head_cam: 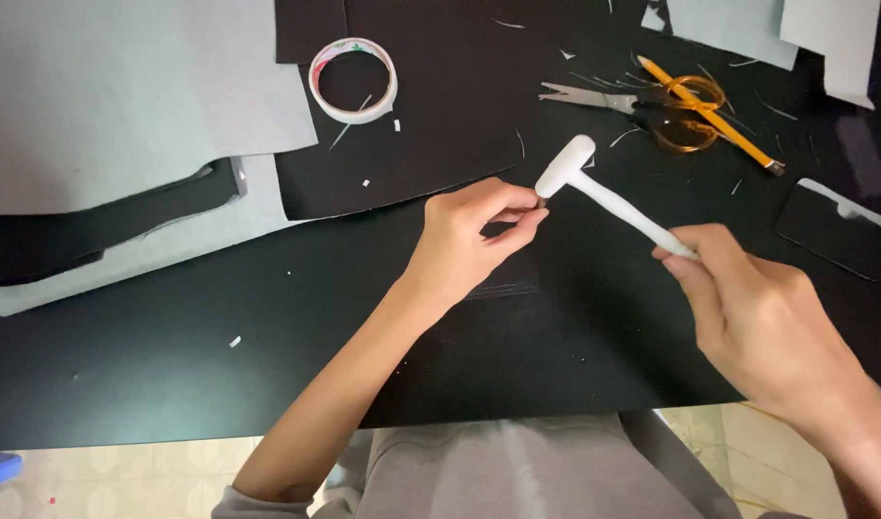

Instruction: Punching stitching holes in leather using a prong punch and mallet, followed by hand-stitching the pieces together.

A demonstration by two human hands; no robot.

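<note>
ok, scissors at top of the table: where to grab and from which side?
Likely by the amber handle loops of the scissors, coming from above on the right. They lie flat with closed blades pointing left, so the loops are the blunt end. A yellow pencil lies across the loops; lift it off first.

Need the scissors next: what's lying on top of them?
A yellow pencil lies across the orange handles of the scissors, over the loops. The blades are uncovered. Nothing else rests on them; what's beneath them is the black sheet.
</note>
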